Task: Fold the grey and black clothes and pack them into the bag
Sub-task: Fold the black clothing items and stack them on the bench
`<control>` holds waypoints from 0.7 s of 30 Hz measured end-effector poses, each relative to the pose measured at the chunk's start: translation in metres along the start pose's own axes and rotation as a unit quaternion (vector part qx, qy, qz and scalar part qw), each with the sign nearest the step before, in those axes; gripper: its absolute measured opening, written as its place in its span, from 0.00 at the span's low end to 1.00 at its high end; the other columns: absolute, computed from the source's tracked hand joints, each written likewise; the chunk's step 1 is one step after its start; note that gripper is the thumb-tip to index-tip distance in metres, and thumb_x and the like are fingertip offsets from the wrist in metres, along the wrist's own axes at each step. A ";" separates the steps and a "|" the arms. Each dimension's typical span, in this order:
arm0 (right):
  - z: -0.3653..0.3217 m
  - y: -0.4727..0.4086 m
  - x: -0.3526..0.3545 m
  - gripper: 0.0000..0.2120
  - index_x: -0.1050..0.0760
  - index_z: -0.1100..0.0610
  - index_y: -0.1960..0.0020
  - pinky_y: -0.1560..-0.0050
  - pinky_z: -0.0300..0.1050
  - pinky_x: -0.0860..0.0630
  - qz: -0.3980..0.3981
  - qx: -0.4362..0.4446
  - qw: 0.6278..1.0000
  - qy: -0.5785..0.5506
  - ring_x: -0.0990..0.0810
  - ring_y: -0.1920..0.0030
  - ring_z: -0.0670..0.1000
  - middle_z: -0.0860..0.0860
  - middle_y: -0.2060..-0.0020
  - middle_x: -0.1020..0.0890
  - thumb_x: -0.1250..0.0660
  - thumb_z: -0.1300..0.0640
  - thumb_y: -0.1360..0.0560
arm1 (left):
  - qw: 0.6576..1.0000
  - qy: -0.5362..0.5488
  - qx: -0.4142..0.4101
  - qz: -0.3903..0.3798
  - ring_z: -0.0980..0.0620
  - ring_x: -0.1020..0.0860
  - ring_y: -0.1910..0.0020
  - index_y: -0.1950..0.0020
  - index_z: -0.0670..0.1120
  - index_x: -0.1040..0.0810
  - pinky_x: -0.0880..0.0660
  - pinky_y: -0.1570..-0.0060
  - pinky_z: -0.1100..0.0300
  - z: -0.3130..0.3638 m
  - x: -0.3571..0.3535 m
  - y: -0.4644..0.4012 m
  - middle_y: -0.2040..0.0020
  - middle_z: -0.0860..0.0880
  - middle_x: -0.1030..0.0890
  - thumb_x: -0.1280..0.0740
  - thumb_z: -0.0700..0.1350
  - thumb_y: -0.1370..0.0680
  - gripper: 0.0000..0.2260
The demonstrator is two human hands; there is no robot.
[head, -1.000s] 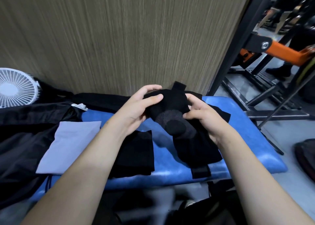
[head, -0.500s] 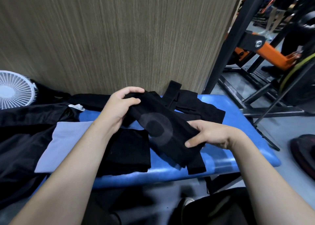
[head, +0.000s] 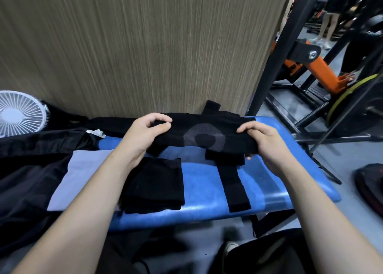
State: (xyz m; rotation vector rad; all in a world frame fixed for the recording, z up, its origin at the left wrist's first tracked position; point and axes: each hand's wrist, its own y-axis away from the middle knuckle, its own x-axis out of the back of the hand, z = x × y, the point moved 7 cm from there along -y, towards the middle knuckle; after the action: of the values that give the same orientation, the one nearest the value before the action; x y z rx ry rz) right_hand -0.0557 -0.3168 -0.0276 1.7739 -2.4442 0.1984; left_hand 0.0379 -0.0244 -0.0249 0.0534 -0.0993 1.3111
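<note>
Black knit fabric with a grey ring at its middle, the black garment [head: 204, 135], is now stretched out level between both hands above the blue bench [head: 275, 193], where half a second ago it slanted down to the right and a second ago it was bunched into a ball. The left hand [head: 148, 132] pinches the garment's left end between thumb and curled fingers, and the right hand [head: 262, 140] grips its right end, the thumb on top and the fingers wrapped beneath; the right hand has risen from its lower place near the bench edge. A black strap [head: 236, 187] hangs from the garment's underside and lies down across the bench padding to its front edge. Just left of the strap, a folded black cloth [head: 154, 185] rests flat on the bench, unmoved, partly under the left forearm. Beside it lies a folded grey cloth [head: 76, 176], touching dark clothing [head: 27, 170] that spreads over the bench's left end. A white fan [head: 17, 115] stands at the far left against the wood-grain wall [head: 145, 45]. The view has tilted up, showing more of the orange and black gym frame [head: 315, 66] on the right.
</note>
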 end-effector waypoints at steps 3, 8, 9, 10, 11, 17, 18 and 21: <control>0.005 -0.001 0.005 0.15 0.20 0.59 0.55 0.76 0.43 0.29 0.033 -0.011 0.995 0.093 0.27 0.75 0.50 0.55 0.62 0.21 0.45 0.67 0.21 | 0.999 -0.027 0.004 -0.018 0.50 0.20 0.52 0.51 0.53 0.15 0.27 0.53 0.59 -0.001 -0.001 0.001 0.53 0.46 0.17 0.28 0.43 0.24 0.06; 0.006 -0.002 0.014 0.12 0.20 0.59 0.52 0.72 0.48 0.29 0.054 -0.005 0.998 0.043 0.27 0.68 0.52 0.54 0.62 0.22 0.39 0.71 0.26 | 0.991 -0.119 -0.058 -0.012 0.50 0.24 0.55 0.52 0.55 0.15 0.25 0.47 0.48 0.003 -0.006 0.004 0.51 0.39 0.18 0.25 0.46 0.27 0.06; 0.006 -0.001 0.014 0.12 0.21 0.60 0.51 0.72 0.48 0.29 0.051 -0.003 0.998 0.029 0.27 0.68 0.53 0.54 0.61 0.21 0.39 0.71 0.26 | 0.990 -0.125 -0.066 -0.010 0.50 0.25 0.56 0.53 0.55 0.15 0.26 0.49 0.51 0.004 -0.008 0.005 0.52 0.40 0.18 0.25 0.45 0.27 0.06; 0.005 0.000 0.014 0.12 0.21 0.60 0.51 0.72 0.48 0.30 0.047 -0.001 0.999 0.014 0.27 0.68 0.53 0.54 0.60 0.21 0.39 0.72 0.26 | 0.989 -0.128 -0.071 -0.012 0.49 0.24 0.56 0.53 0.56 0.15 0.26 0.49 0.53 0.004 -0.011 0.006 0.52 0.39 0.18 0.25 0.45 0.27 0.06; 0.004 0.001 0.012 0.12 0.21 0.60 0.50 0.73 0.47 0.30 0.043 0.001 0.999 -0.003 0.27 0.67 0.54 0.55 0.58 0.21 0.39 0.72 0.26 | 0.989 -0.127 -0.074 -0.016 0.46 0.24 0.55 0.53 0.56 0.15 0.26 0.47 0.52 0.004 -0.014 0.006 0.50 0.39 0.18 0.25 0.45 0.27 0.06; -0.015 0.008 -0.014 0.14 0.21 0.56 0.46 0.59 0.46 0.25 -0.004 0.047 0.996 -0.077 0.22 0.55 0.54 0.56 0.55 0.20 0.36 0.71 0.24 | 0.991 -0.086 -0.069 -0.071 0.53 0.25 0.57 0.47 0.55 0.17 0.29 0.53 0.63 0.007 -0.034 0.016 0.47 0.39 0.18 0.28 0.43 0.24 0.09; -0.019 0.010 -0.022 0.14 0.21 0.55 0.46 0.58 0.46 0.24 -0.016 0.062 0.995 -0.078 0.22 0.55 0.54 0.56 0.55 0.20 0.35 0.71 0.25 | 0.992 -0.070 -0.062 -0.080 0.59 0.23 0.56 0.45 0.54 0.17 0.28 0.53 0.70 0.007 -0.038 0.018 0.48 0.43 0.17 0.28 0.42 0.23 0.10; -0.028 0.016 -0.051 0.16 0.21 0.51 0.44 0.54 0.58 0.20 -0.066 0.096 0.992 -0.038 0.20 0.55 0.62 0.63 0.53 0.19 0.33 0.67 0.26 | 0.993 -0.051 -0.051 -0.094 0.77 0.25 0.53 0.43 0.51 0.19 0.31 0.51 0.78 0.008 -0.047 0.023 0.45 0.58 0.19 0.29 0.39 0.23 0.11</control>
State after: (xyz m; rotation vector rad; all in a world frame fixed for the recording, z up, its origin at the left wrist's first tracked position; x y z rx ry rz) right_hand -0.0544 -0.2592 -0.0089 2.0507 -2.4195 0.3722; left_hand 0.0030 -0.0646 -0.0227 0.0423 -0.2421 1.1141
